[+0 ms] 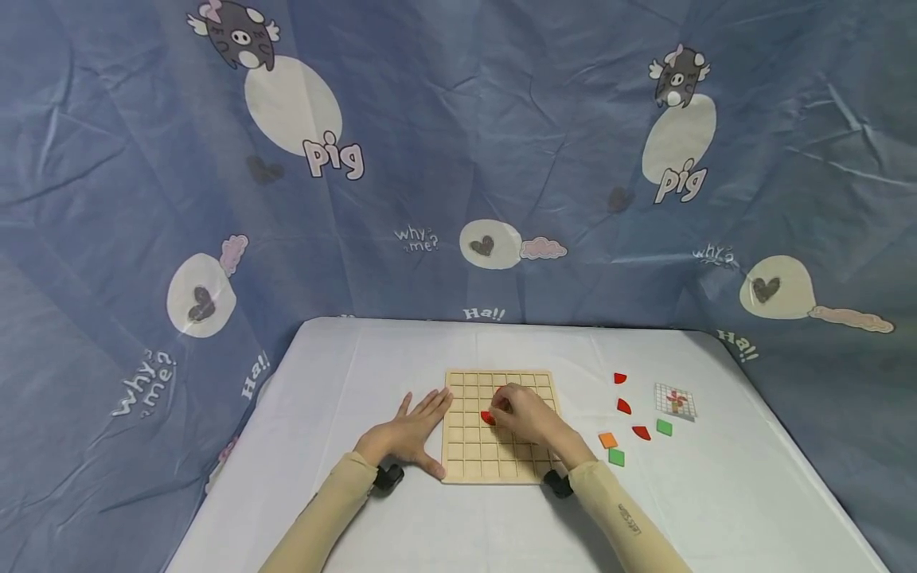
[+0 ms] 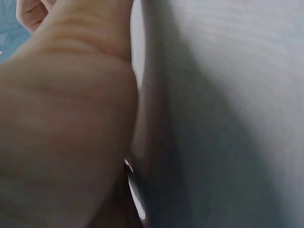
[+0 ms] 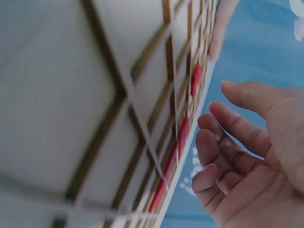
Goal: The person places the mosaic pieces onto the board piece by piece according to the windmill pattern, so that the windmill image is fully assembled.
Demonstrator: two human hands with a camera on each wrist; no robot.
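Observation:
A square wooden grid board lies on the white table. My left hand rests flat with fingers spread, its fingertips and thumb touching the board's left edge. Over the middle of the board is my right hand, fingers loosely bent. In the right wrist view nothing shows between the fingers of this hand. A red quarter-round piece sits in the grid beside its fingertips; another red piece is partly hidden behind them. The left wrist view shows mostly the wrist and the tabletop.
Right of the board lie loose red pieces, an orange square and green squares. A pattern card with a red and green figure on a grid lies farther right. A blue printed cloth hangs behind the table.

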